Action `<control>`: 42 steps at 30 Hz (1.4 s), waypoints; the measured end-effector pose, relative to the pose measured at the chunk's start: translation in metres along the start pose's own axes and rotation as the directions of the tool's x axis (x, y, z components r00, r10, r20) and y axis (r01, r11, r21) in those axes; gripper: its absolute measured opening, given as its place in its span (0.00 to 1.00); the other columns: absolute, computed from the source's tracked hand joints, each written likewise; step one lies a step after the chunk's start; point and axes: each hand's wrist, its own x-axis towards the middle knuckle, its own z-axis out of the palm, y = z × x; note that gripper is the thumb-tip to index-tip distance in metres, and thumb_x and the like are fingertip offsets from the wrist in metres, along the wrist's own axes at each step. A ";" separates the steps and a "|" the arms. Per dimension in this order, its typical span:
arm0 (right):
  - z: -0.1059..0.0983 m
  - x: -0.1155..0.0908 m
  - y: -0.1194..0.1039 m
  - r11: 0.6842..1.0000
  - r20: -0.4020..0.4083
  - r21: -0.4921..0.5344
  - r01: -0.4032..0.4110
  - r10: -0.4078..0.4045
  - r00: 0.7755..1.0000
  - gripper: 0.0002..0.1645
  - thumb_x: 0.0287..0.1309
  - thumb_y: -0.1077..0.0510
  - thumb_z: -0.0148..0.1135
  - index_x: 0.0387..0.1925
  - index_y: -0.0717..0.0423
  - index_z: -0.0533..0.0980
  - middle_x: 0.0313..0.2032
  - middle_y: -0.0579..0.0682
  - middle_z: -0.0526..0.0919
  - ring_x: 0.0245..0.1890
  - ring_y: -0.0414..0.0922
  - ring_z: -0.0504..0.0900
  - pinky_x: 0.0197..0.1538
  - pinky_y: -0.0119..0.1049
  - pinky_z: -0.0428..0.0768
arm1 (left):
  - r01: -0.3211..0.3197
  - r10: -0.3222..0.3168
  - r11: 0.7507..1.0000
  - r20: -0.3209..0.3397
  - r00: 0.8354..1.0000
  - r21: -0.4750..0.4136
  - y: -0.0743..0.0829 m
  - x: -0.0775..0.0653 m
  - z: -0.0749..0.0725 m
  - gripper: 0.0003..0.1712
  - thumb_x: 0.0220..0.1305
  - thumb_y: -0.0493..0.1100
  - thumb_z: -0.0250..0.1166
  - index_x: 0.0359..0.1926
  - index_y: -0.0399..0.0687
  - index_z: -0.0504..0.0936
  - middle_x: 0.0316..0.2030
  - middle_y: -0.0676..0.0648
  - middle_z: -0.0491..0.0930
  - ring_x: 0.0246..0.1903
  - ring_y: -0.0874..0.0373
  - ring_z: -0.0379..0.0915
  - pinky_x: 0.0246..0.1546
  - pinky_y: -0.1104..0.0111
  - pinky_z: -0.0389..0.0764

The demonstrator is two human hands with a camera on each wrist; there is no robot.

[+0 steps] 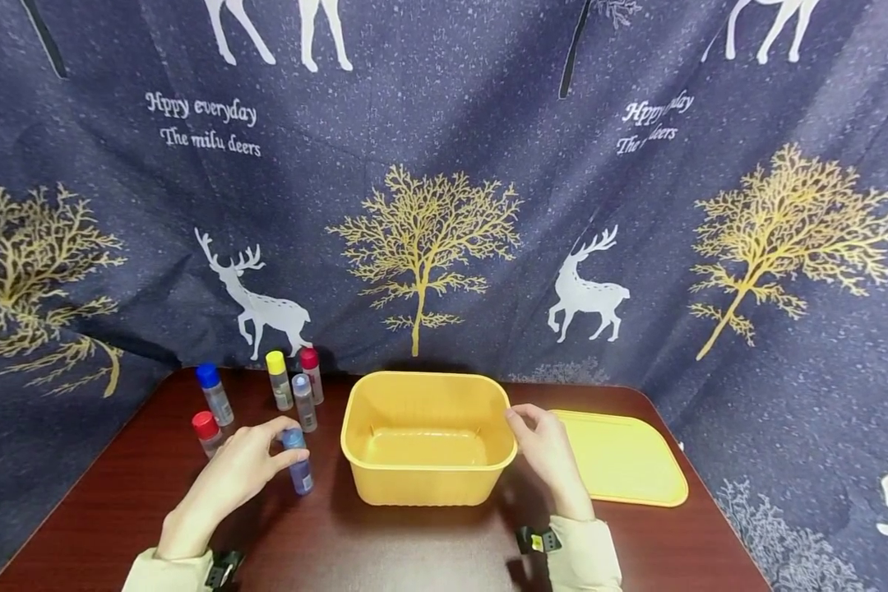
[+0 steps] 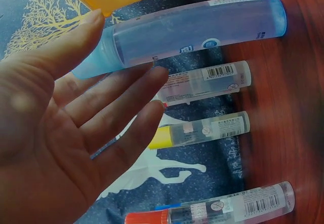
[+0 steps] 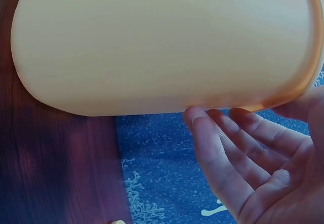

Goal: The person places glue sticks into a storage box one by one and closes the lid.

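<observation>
My left hand (image 1: pixel 247 460) pinches the blue cap of a blue-tinted liquid glue bottle (image 1: pixel 300 473) between thumb and fingers. The bottle is upright with a slight tilt; whether its base touches the table I cannot tell. In the left wrist view, this glue bottle (image 2: pixel 187 31) lies across the top, its cap by the thumb. To its right stands an open yellow plastic box (image 1: pixel 425 485), with nothing seen inside. My right hand (image 1: pixel 543 448) holds the box's right rim. From the right wrist, curled fingers (image 3: pixel 210 140) meet the box's outer wall (image 3: pixel 162 46).
Several clear glue bottles stand at the back left, with a blue cap (image 1: pixel 207 376), a red cap (image 1: pixel 205 424), a yellow cap (image 1: pixel 275 363), a dark red cap (image 1: pixel 308 358) and a pale cap (image 1: pixel 301 384). A flat yellow lid (image 1: pixel 625 456) lies right of the box. Behind hangs a patterned cloth (image 1: pixel 444 107).
</observation>
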 end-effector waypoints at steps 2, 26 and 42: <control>0.000 -0.001 0.000 1.000 0.002 -0.002 -0.006 0.006 1.000 0.16 0.67 0.52 0.59 0.44 0.59 0.83 0.38 0.53 0.86 0.36 0.45 0.83 0.44 0.43 0.80 | 0.002 -0.002 1.000 0.001 1.000 0.003 0.000 0.001 0.001 0.25 0.57 0.52 0.72 0.51 0.44 0.80 0.16 0.55 0.67 0.19 0.60 0.65 0.21 0.67 0.68; 0.001 -0.001 0.001 1.000 -0.009 0.013 0.005 -0.005 1.000 0.15 0.67 0.52 0.60 0.44 0.58 0.84 0.39 0.52 0.86 0.39 0.45 0.82 0.49 0.46 0.78 | -0.042 0.048 0.998 -0.147 0.988 0.047 0.018 -0.004 -0.005 0.22 0.56 0.51 0.74 0.48 0.48 0.81 0.17 0.57 0.68 0.18 0.61 0.63 0.19 0.67 0.68; 0.001 -0.002 0.002 1.000 -0.018 0.016 0.009 -0.009 1.000 0.14 0.67 0.52 0.60 0.43 0.57 0.84 0.38 0.50 0.86 0.39 0.44 0.82 0.49 0.46 0.78 | -0.013 0.021 0.998 -0.136 0.990 0.055 0.033 -0.009 -0.015 0.25 0.56 0.53 0.73 0.51 0.46 0.81 0.23 0.55 0.75 0.20 0.60 0.66 0.21 0.67 0.72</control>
